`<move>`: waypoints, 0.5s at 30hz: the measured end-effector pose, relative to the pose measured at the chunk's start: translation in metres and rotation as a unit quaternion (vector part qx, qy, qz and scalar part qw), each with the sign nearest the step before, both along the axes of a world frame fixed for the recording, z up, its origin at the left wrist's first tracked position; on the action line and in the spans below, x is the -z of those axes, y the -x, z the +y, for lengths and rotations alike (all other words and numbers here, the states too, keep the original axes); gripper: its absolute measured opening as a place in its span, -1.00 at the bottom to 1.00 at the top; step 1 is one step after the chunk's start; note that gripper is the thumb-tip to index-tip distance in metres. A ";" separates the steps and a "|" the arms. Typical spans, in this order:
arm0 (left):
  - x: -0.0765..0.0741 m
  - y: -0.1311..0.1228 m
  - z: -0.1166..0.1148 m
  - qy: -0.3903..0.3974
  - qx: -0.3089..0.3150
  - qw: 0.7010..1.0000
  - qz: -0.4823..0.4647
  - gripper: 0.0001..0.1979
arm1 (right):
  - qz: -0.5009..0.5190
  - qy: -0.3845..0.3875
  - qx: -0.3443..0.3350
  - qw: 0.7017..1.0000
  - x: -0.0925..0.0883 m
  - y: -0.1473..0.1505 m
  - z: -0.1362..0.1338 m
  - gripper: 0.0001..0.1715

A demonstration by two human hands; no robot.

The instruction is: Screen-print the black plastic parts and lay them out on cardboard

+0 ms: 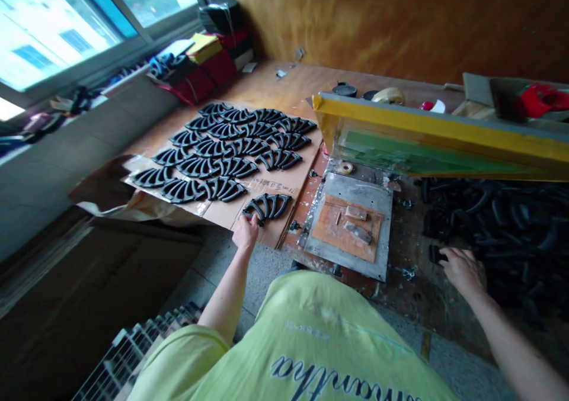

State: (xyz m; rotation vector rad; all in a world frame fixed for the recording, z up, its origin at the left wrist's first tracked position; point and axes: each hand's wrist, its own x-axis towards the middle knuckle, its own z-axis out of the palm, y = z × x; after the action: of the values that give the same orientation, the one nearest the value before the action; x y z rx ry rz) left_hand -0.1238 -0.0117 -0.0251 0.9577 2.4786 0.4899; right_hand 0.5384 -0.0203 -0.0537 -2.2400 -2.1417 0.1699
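Everything here is placed from the grey metal plate in the middle of the bench. Far to its left, a cardboard sheet carries rows of black fan-shaped pieces, laid out flat. One more fan-shaped piece lies alone on the cardboard's near corner, just left of the plate. Its long axis runs crosswise, rising a little towards the plate. The left hand is at that piece's near-left tip, back of the hand up, fingers curled onto it. I cannot tell whether they pinch it or only press on it. This hand is by far the nearer one to the piece.

To the right of the plate, well apart from the piece, the right hand rests palm down, fingers loosely spread and gripping nothing. Its fingertips meet a small black part at the near edge of a heap of dark parts. A yellow-edged frame stands tilted up behind the plate.
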 end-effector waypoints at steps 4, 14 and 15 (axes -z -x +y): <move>0.003 -0.047 -0.006 -0.064 0.117 0.983 0.123 -0.41 | 0.175 -0.014 0.128 0.976 0.014 0.031 0.014 -0.67; 0.003 -0.066 0.034 -0.004 0.127 0.983 0.133 -0.40 | 0.359 -0.075 0.182 0.912 0.001 0.117 0.013 -0.34; 0.003 -0.063 0.035 -0.013 0.150 0.979 0.136 -0.41 | 0.350 -0.081 0.184 0.915 -0.003 0.117 0.011 -0.35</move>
State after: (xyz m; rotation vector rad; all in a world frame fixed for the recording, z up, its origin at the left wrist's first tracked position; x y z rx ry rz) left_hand -0.0609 0.0230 -0.0280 1.4652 2.4991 0.3077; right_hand 0.4213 -0.0094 -0.0503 -2.0083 -1.2988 0.6382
